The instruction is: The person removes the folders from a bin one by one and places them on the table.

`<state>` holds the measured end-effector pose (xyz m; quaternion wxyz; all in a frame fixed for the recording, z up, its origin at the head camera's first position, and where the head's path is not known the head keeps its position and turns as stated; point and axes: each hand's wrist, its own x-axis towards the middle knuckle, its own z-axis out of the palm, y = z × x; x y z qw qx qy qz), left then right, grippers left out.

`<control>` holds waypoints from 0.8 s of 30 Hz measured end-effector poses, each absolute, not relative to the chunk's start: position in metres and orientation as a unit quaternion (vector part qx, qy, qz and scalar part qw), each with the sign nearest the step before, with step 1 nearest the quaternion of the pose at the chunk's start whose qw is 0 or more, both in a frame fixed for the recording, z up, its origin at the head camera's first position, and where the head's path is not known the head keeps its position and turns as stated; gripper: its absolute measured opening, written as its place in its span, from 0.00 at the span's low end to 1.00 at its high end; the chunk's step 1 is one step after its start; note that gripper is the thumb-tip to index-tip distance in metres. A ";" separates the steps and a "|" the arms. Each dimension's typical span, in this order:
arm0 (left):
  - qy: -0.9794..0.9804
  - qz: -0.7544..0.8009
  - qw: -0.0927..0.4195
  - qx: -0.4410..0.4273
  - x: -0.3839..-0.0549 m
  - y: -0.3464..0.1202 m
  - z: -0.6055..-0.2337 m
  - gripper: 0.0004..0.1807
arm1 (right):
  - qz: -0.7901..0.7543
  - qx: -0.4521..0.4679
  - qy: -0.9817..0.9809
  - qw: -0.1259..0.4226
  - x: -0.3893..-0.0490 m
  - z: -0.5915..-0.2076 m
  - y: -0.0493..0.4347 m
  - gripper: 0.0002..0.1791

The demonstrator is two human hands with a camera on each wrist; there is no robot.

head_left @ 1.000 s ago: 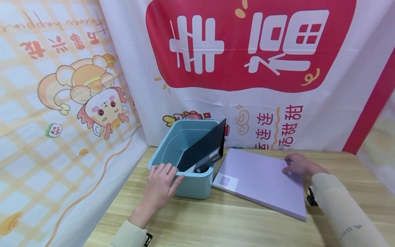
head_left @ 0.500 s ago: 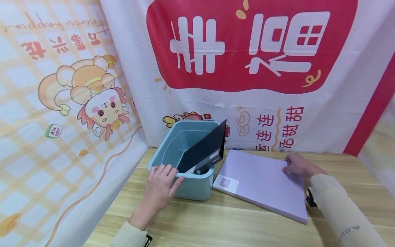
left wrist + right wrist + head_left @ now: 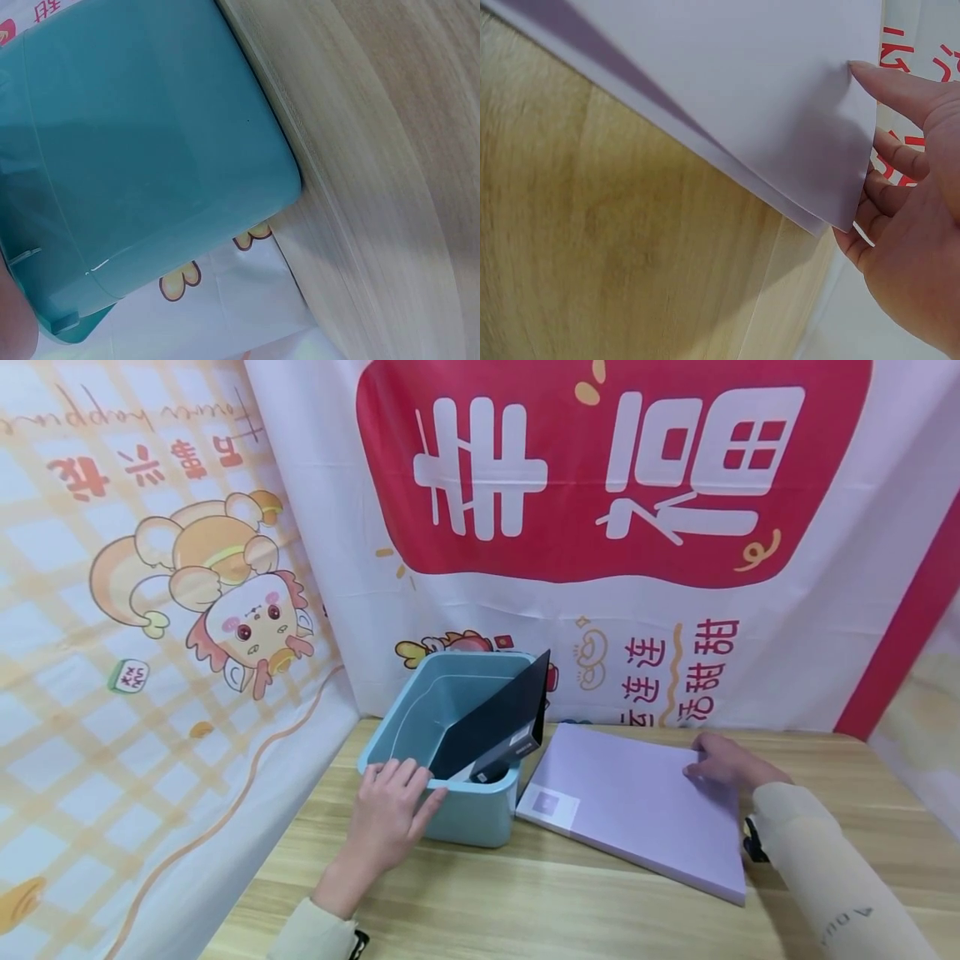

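Observation:
A blue-green plastic bin (image 3: 468,814) stands on the table at centre left. Over its near rim curl the fingers of my left hand (image 3: 386,818), the thumb lying along the outside. A black file folder (image 3: 498,710) leans inside the bin, its upper corner sticking out past the right rim. To the right, a light purple folder (image 3: 637,802) with a pale label lies flat. My right hand (image 3: 727,764) holds its far right edge. In the right wrist view the thumb (image 3: 892,86) presses on the cover, and the other fingers are at the edge and partly hidden beneath.
The wood-grain table (image 3: 525,902) runs under both things. A white and red printed cloth (image 3: 585,543) hangs right behind the bin, and a checked cloth (image 3: 150,710) closes off the left side. The purple folder's left corner lies close against the bin.

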<state>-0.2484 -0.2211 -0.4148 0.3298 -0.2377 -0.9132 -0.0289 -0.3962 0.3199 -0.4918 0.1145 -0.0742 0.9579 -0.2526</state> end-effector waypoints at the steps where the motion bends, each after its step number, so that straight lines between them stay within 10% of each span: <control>1: -0.913 -0.029 0.330 -0.238 -0.248 -0.221 -0.415 0.18 | -0.251 -0.074 0.958 0.115 -0.396 -0.492 0.320 0.28; 24: -0.914 -0.025 0.328 -0.240 -0.248 -0.220 -0.415 0.18 | -0.195 -0.160 0.967 0.034 -0.393 -0.483 0.318 0.27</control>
